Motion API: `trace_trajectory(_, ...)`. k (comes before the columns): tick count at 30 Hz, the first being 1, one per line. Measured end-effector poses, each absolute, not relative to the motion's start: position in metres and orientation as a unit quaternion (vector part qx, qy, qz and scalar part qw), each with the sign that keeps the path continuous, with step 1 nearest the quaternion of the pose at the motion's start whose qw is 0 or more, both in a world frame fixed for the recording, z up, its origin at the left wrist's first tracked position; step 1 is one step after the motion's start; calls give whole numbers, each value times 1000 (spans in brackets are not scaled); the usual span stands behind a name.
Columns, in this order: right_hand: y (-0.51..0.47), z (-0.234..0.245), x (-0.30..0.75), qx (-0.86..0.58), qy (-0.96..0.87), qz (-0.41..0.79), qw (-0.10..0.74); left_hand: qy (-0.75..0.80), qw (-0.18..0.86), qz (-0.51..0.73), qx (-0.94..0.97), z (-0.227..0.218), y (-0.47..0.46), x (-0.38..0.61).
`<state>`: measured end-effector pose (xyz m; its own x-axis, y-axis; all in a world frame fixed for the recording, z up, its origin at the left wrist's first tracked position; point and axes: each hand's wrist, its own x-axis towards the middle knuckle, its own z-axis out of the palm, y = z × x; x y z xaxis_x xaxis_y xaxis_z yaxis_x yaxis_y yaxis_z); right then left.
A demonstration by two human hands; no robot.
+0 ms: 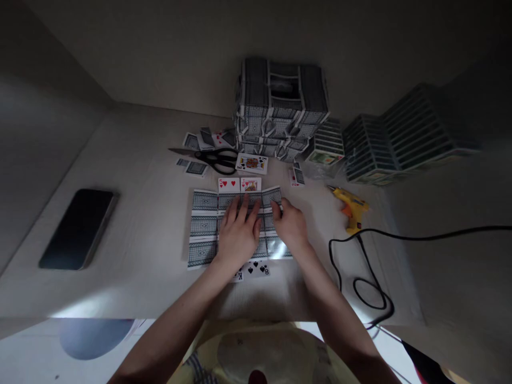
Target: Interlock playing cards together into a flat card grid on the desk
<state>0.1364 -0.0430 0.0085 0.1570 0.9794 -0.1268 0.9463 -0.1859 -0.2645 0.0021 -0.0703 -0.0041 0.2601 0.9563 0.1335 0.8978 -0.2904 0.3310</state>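
Note:
A panel of playing cards [204, 226], joined in rows with patterned backs up, lies on the table before me. My left hand [239, 237] rests flat on its middle, fingers spread. At the panel's upper right corner, my right hand [291, 223] has its thumb and index finger closed on the edge of a card. A five of hearts [229, 185] and a jack of hearts [250, 185] stick out face up along the far edge. An eight of spades [256, 269] and a partly hidden king [239, 276] show at the near edge.
Behind stands a structure built of cards [256, 85], with black scissors [218, 156], a king card [252, 163] and loose cards before it. Stacked card boxes [326, 141] stand right. A yellow glue gun [352, 205] trails a black cord [384, 232]. A phone [78, 228] lies left.

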Motion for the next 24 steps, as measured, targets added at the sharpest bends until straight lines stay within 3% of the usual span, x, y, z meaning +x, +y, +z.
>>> trace_trajectory(5,-44,12,126,-759,-638,129,24,569,96,162,800,-5,-70,2)
trace_trajectory(24,-45,26,107,-751,-631,193,5,550,82,132,820,-6,-69,2)
